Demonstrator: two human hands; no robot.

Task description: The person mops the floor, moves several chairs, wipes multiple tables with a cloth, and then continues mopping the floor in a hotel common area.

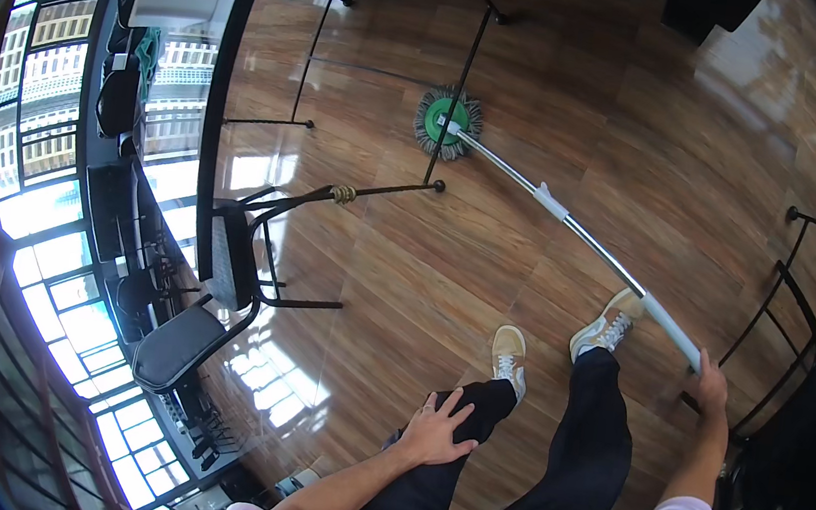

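A mop with a silver pole (604, 257) reaches diagonally across the wooden-look floor. Its round green head (436, 117), fringed with grey strands, lies flat at the upper middle, beside and partly behind a thin black metal leg. At the pole's near end, my right hand (712, 383) is closed around the light grey grip (673, 331). With fingers spread, my left hand (433, 431) rests on my left thigh, near the knee, and holds nothing.
Black metal table legs (476, 51) stand around the mop head. A black padded chair (181, 345) is at the left, near a long table edge (216, 132) and bright windows (49, 134). Another black metal frame (799, 310) stands at the right. My shoes (510, 352) are on the shiny floor.
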